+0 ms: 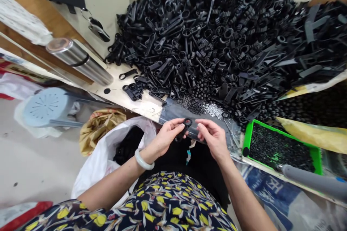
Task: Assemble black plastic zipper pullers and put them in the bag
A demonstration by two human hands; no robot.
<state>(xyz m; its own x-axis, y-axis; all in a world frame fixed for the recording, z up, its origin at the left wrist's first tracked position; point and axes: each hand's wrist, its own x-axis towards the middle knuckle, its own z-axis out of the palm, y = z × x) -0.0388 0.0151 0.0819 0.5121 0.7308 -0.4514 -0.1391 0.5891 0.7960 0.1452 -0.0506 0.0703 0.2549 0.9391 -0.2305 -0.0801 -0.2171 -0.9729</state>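
Observation:
Between the thumb and fingers of my left hand (168, 134) is a black plastic part with a ring-shaped end (187, 122), held ring upward just over the bench edge. My right hand (214, 138) is beside it on the right, thumb and fingertips drawn together in a pinch. Whatever those fingertips hold, if anything, is too small to make out. Beyond both hands, small silver pins (213, 109) lie heaped on a dark mat (173, 111), with tiny dark pieces (193, 104) alongside. Several finished-looking black ring-ended parts (132, 91) lie together at the left.
A large heap of black plastic parts (189, 36) covers the back of the bench. At right sits a green tray (247, 139) of small black pieces. A steel flask (93, 70) stands left; below it, a white bag (93, 168) holds black items. A blue stool (47, 104) is farther left.

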